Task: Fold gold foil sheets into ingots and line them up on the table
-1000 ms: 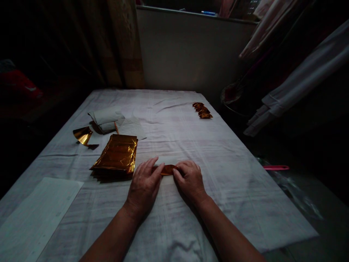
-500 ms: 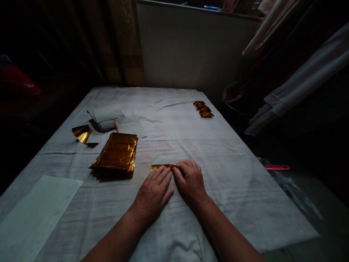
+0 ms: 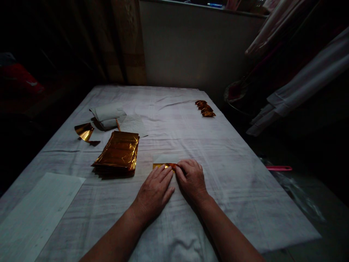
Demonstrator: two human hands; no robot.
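Note:
A sheet of gold foil paper lies in front of me, its pale back showing at the far side and a folded gold strip along the near side. My left hand rests flat on the near edge of this strip, fingers stretched out and thumb apart. Curled at the strip's right end, my right hand grips the fold between thumb and fingers, partly hiding it. To the left sits a stack of gold foil sheets. Several small folded gold foil pieces stand in a row at the far right.
A white cloth covers the table. At the left are a curled foil scrap, a grey-white wrapper and a pale flat board. Clothes hang beyond the right edge; a pink handle shows below.
The whole view has shifted slightly, so things sit a little further right. Both hands stay at the same places on the foil paper, with no other clear movement.

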